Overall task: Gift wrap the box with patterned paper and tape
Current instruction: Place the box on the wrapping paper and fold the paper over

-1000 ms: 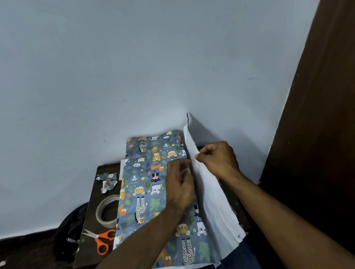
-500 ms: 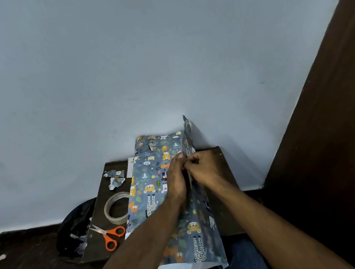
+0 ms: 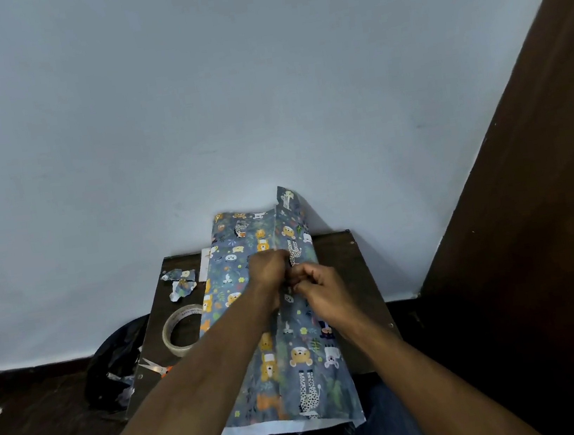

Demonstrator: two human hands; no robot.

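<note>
I judge the wrap about halfway: patterned paper [image 3: 275, 329] lies over the box, itself hidden, at the table's [image 3: 357, 281] centre; my left hand [image 3: 267, 271] presses the seam, fingers curled; my right hand [image 3: 319, 288] pinches the overlapping edge; the tape roll [image 3: 179, 330] at nine o'clock looks untouched; sealing and both ends remain.

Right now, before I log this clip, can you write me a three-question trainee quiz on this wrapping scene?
1. True or false: the roll of clear tape lies on the dark wooden table, to the left of the blue animal-patterned wrapping paper.
2. What is the right hand doing? A pinching the paper's seam; B holding the tape.
3. Fill in: the orange-handled scissors lie ___ the tape roll, from the viewer's side.

Key: 1 true; 2 A; 3 nearer than.
</note>
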